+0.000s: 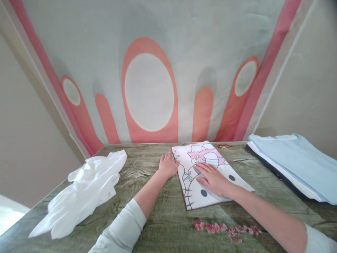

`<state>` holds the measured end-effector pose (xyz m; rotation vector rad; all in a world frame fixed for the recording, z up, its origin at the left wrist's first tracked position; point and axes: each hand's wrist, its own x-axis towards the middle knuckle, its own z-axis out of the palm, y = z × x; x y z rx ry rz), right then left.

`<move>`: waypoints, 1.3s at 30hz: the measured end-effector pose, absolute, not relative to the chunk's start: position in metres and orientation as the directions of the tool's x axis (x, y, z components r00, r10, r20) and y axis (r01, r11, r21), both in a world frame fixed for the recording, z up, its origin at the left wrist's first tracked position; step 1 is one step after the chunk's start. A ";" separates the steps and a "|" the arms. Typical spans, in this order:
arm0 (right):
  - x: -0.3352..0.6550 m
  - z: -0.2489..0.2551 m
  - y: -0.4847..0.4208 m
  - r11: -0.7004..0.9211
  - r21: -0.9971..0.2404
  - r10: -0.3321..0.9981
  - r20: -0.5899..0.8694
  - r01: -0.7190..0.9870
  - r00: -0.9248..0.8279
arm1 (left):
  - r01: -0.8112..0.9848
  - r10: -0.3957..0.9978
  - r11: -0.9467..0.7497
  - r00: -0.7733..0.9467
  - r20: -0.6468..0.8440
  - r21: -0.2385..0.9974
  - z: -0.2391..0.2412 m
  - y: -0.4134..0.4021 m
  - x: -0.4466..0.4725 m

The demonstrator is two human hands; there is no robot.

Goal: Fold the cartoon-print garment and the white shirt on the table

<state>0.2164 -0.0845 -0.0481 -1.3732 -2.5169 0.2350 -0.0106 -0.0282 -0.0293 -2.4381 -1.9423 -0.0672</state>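
Observation:
A white folded T-shirt with a large cartoon cat print in pink, blue and black lies flat in the middle of the table. My right hand rests on top of it, palm down with the fingers stretched out over the print. At the shirt's left edge, my left hand lies flat on the table, its thumb side touching the fabric. Neither hand grips anything.
On the left, a crumpled white garment is spread on the wood-patterned table. A stack of folded shirts, light blue on top, sits at the right. Behind the table's far edge stands a printed backdrop.

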 end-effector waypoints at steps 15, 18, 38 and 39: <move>0.232 -0.047 -0.073 0.491 -0.275 0.871 0.118 0.827 -0.478 | 0.855 0.851 -0.518 0.516 0.102 -0.008 -0.042 -0.052 0.011; 0.259 -0.051 -0.059 0.389 -0.237 0.920 0.057 0.890 -0.387 | 0.847 0.845 -0.531 0.530 0.071 0.001 -0.039 -0.045 0.007; 0.289 -0.048 -0.042 0.465 -0.268 0.884 0.080 0.844 -0.461 | 0.605 0.610 -0.792 0.792 0.041 0.087 -0.019 -0.109 0.050; 0.288 -0.048 -0.044 0.450 -0.260 0.891 0.061 0.854 -0.451 | 0.593 0.598 -0.800 0.801 0.034 0.089 -0.017 -0.108 0.046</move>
